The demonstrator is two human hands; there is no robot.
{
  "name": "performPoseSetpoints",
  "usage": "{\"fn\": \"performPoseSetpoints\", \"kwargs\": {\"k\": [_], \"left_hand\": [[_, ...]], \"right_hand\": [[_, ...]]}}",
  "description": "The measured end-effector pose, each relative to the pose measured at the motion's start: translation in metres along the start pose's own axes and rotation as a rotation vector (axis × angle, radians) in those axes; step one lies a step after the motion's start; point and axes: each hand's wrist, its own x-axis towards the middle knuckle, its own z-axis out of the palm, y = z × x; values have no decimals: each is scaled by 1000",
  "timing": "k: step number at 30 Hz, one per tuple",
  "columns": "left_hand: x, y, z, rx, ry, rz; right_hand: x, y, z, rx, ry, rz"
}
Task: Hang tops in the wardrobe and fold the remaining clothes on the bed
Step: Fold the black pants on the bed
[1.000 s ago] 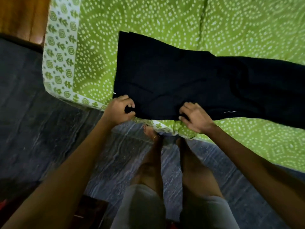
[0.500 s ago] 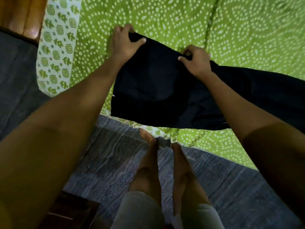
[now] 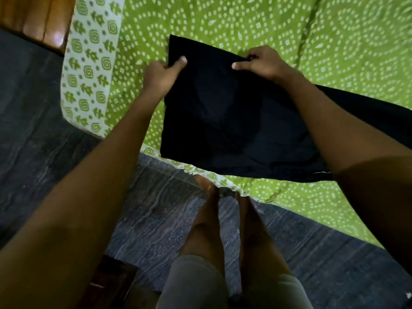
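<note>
A black garment (image 3: 234, 121) lies across the green patterned bed (image 3: 223, 23), folded over on itself near the bed's corner, and its long part runs off to the right. My left hand (image 3: 163, 71) pinches the folded edge at the upper left, thumb on top of the cloth. My right hand (image 3: 259, 61) pinches the same edge further right, thumb pointing left. Both arms reach over the garment from the near side.
The bedsheet's white border with green motifs (image 3: 89, 63) hangs at the left corner. A brown wooden frame (image 3: 38, 18) shows at top left. Dark stone floor (image 3: 44, 141) lies below, with my legs and feet (image 3: 214, 208) against the bed's edge. A dark wooden object (image 3: 111, 284) sits by my left leg.
Both hands lifted the garment's near edge from the bed's front side and carried it away from me, folding it over. Since half a second ago they have drawn slightly back toward me.
</note>
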Motion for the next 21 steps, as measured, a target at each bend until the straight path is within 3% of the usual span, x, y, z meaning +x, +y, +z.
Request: {"fn": "performPoseSetpoints", "kwargs": {"k": [4,6,8,11,13,15,17,19,21], "left_hand": [[-33,-20,-9,53,-520,-193],[-40,-31,-7,-25,-618,-154],[-41,-39,-1,-276,-461,-53],[-34,-49,0,-482,-202,35],[-34,-54,-2,-472,-226,-30],[-39,-55,-7,-393,-325,-90],[-42,-59,-7,-319,-389,-104],[-48,-67,-5,-320,-313,-72],[-53,-80,-1,-349,-153,-25]], "right_hand": [[8,-16,-12,-335,-308,46],[15,-18,-9,-507,-307,14],[18,-16,-7,-561,-162,-49],[16,-3,-14,-333,93,-98],[11,5,-15,-229,148,-95],[8,8,-11,-320,190,-124],[-1,10,-5,-461,349,-143],[-21,12,8,-482,608,-161],[-48,22,33,-414,711,-204]]}}
